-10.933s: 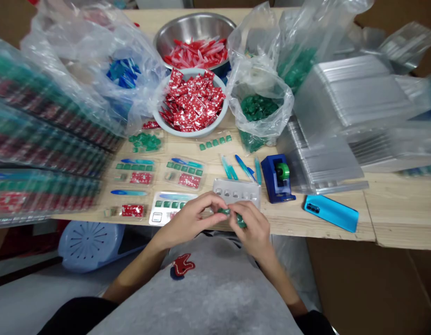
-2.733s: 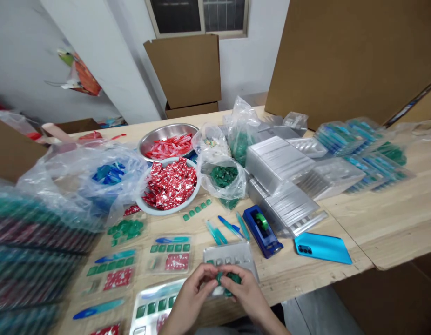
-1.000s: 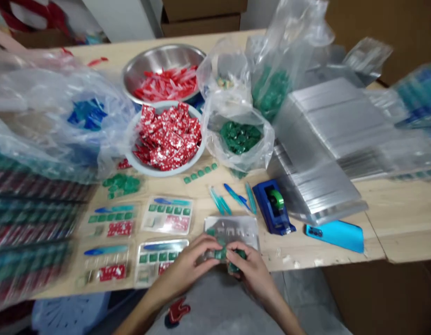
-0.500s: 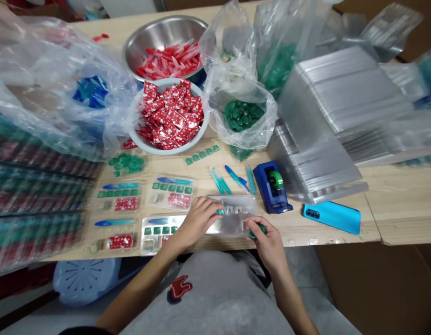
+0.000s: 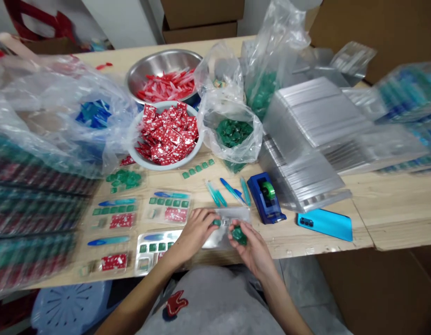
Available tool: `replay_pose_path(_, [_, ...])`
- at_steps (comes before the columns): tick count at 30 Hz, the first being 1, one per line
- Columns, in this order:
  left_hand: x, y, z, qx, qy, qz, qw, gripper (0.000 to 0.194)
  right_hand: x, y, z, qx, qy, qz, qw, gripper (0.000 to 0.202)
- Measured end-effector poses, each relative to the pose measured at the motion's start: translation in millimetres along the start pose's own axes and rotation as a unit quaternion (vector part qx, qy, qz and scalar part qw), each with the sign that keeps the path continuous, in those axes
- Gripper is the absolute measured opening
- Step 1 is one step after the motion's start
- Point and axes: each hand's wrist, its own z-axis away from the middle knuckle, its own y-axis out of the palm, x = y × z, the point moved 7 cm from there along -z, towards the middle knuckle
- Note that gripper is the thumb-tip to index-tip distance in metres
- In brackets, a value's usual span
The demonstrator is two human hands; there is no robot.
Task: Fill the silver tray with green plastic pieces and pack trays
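Note:
My left hand [image 5: 198, 232] lies over a clear plastic blister tray [image 5: 218, 239] at the table's front edge. Its fingertips are closed on a small green square piece [image 5: 216, 222] at the tray's row of pockets. Just right of it, my right hand [image 5: 252, 246] is closed round a small bunch of green square pieces [image 5: 239, 235], above the tray's right part. Left of my left hand lies a filled tray [image 5: 156, 235] with a blue pen, green squares and a red packet, partly covered by my forearm. More filled trays [image 5: 170, 207] lie beside it.
Behind are a bowl of red patterned packets [image 5: 168, 135], a steel bowl [image 5: 138, 70] and a bag of green pieces [image 5: 234, 132]. To the right stand a blue tape dispenser [image 5: 266, 197], stacked clear trays [image 5: 316, 116] and a blue phone [image 5: 325, 224]. Stacked filled trays [image 5: 37, 209] rise at left.
My right hand has moved left along the tray, closer to my left hand, with the green pieces still in it. My left hand stays at the pockets. The camera view has tilted up.

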Motion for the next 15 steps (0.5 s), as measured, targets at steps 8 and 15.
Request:
replay_pose_path(8, [-35.8,-18.2,10.8,-0.082,0.048,0.043,0.995,0.023,-6.8,13.5,-2.9,0.019,-0.017,-0.007,1.0,0.03])
replay_pose_path(15, [-27.8,-24.6,10.4,-0.085,-0.002,0.186,0.979,0.014,-3.1,20.3,3.4,0.053,-0.037,0.028,0.998,0.026])
